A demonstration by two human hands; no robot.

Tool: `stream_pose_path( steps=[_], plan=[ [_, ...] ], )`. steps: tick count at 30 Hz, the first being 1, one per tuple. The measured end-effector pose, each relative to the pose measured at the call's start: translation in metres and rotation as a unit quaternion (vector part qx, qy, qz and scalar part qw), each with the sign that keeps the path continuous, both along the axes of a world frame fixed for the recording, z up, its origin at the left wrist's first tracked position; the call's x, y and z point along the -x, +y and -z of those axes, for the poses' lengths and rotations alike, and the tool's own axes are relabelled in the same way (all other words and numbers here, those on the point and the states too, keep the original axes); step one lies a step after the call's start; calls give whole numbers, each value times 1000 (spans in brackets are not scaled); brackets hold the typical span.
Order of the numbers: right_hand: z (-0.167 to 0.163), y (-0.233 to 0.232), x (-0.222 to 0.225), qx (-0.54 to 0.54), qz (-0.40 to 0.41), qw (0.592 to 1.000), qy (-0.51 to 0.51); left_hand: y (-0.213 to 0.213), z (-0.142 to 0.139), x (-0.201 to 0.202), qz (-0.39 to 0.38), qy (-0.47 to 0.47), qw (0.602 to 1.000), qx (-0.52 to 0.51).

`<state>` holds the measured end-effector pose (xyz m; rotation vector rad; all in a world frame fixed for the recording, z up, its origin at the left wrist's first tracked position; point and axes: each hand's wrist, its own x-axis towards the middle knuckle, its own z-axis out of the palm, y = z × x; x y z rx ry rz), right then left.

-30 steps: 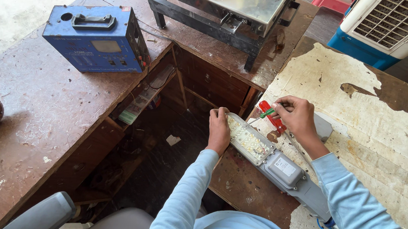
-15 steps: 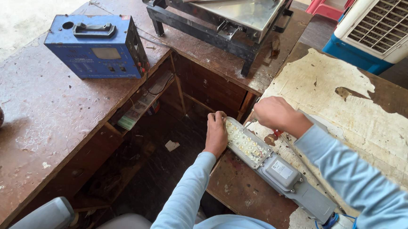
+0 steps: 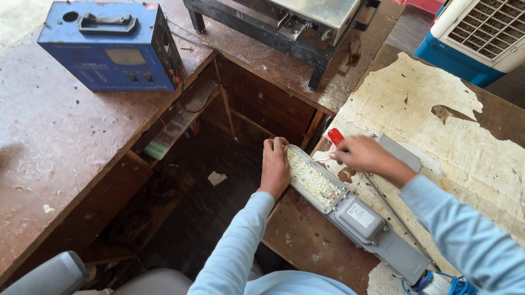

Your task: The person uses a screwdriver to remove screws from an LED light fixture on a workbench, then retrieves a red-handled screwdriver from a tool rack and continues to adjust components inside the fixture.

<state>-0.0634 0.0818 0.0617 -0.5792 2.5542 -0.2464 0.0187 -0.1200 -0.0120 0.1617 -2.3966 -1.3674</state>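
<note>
Grey lamp housing (image 3: 364, 220), red screwdriver handle (image 3: 335, 136), blue metal box (image 3: 111, 50), light-blue sleeves (image 3: 239, 258), brown desk (image 3: 44, 149)

The left hand (image 3: 274, 167) steadies a grey lamp unit (image 3: 354, 212) while the right hand (image 3: 363, 155) grips a red-handled screwdriver (image 3: 335, 137).

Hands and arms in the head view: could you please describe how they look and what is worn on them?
Both arms wear long, loose, light blue sleeves reaching the wrists. The left hand and right hand are bare: no gloves, rings or watch show. The sleeves are plain, without markings.
</note>
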Motion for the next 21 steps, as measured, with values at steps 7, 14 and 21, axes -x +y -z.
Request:
stream_pose_path(
  steps=[7,14,21],
  plan=[
    [4,7,-34,81,54,994,41,-1,1,-1,-3,-11,1000,12],
    [-18,-12,-24,33,20,995,93,-4,0,-2,0,-37,999,21],
    [-7,-11,-19,22,8,995,99,-3,1,-1,-6,-27,999,26]
  ],
)
